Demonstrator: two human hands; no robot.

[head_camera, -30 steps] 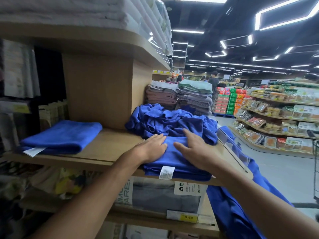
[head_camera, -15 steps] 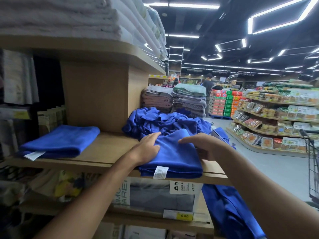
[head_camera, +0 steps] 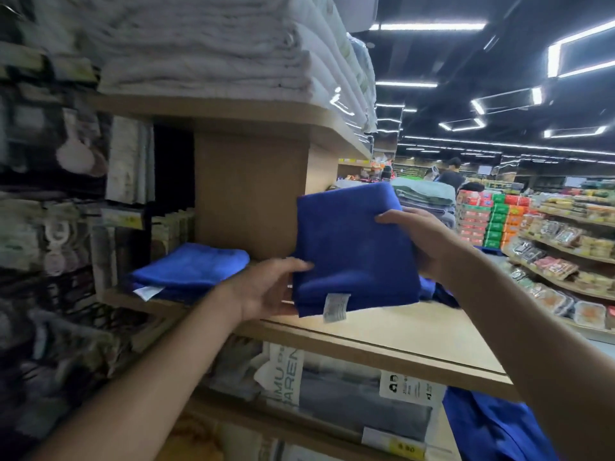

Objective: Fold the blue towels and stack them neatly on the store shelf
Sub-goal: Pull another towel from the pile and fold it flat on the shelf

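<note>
A folded blue towel (head_camera: 356, 251) with a white label at its lower edge is lifted off the wooden shelf (head_camera: 416, 334) and tilted up. My left hand (head_camera: 266, 287) grips its lower left edge, thumb on top. My right hand (head_camera: 422, 241) holds its right side, fingers curled over the front. Another folded blue towel (head_camera: 193, 267) lies on the shelf at the left. Loose blue towel cloth (head_camera: 492, 427) hangs below the shelf at the right, and a little more shows behind the held towel.
White towels (head_camera: 216, 44) are stacked on the upper shelf overhead. A wooden divider (head_camera: 249, 191) stands behind the held towel. Packaged goods (head_camera: 349, 394) fill the shelf below. Grey and green folded towels (head_camera: 426, 194) and food racks (head_camera: 565, 254) lie to the right, with a person far back.
Both hands went from pressing the folded towel flat on the shelf to gripping its sides and lifting it up and left, off the shelf. The view has swung left.
</note>
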